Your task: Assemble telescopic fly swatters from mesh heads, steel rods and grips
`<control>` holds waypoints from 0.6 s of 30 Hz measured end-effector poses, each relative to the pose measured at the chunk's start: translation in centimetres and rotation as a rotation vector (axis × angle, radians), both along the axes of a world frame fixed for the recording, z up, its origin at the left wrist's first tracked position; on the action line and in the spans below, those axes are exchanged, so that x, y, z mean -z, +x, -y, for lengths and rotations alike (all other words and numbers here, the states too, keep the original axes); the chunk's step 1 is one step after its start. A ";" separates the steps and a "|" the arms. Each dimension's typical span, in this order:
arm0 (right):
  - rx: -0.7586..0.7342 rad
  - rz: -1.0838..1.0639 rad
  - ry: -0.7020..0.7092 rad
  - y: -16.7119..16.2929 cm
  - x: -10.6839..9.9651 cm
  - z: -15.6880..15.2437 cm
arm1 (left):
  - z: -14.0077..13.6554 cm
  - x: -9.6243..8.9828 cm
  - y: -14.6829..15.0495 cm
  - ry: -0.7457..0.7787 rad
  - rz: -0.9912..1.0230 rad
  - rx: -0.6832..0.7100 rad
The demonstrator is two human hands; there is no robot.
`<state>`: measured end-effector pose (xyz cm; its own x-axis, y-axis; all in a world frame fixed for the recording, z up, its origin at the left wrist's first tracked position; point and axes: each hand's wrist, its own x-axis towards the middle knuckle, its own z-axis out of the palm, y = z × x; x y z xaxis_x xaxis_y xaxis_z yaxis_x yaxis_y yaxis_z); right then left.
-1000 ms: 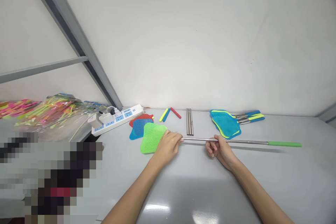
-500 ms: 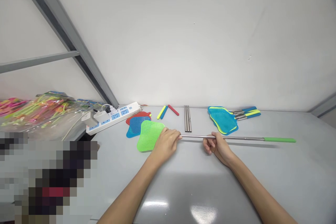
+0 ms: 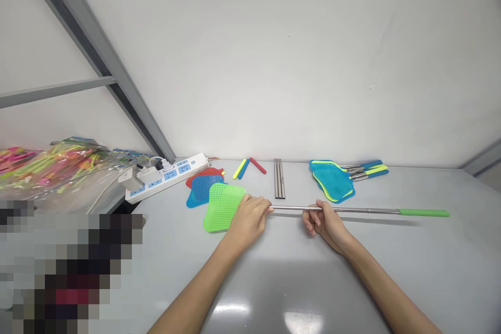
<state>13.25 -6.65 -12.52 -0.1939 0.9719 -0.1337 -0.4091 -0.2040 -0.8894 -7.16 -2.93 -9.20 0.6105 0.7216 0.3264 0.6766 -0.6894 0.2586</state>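
The left hand [image 3: 248,218] clenches the rod [image 3: 352,210] where it meets the green head [image 3: 222,207]; the right hand [image 3: 324,221] pinches the rod at 3 o'clock of it, low over the table [image 3: 430,271].

Your grey table [image 3: 274,282] is carrying quite a spread: a green swatter head [image 3: 222,207] is lying at its middle, with its metal rod [image 3: 352,210] stretching right to a green grip [image 3: 425,213]. Behind it, blue and red swatter heads [image 3: 201,188] are sitting beside a white power strip [image 3: 168,176], then three coloured grips [image 3: 248,167] and a bundle of steel rods [image 3: 278,177]. Further right, finished swatters [image 3: 336,178] are lying stacked near the wall.
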 end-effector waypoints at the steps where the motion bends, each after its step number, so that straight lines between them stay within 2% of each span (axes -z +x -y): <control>1: -0.001 -0.001 -0.007 0.0 0.0 0.0 | 0.1 0.0 0.0 -0.002 0.003 -0.001; 9: -0.014 -0.023 -0.062 0.1 -0.3 0.1 | -0.1 0.4 0.0 -0.011 0.013 -0.001; 18: -0.029 -0.044 -0.047 0.2 -0.1 0.2 | 0.1 0.2 0.0 0.000 -0.007 -0.005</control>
<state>13.44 -6.90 -12.38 -0.2289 0.9585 -0.1697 -0.4409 -0.2575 -0.8598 -7.20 -3.06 -9.36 0.6090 0.7248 0.3221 0.6818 -0.6859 0.2543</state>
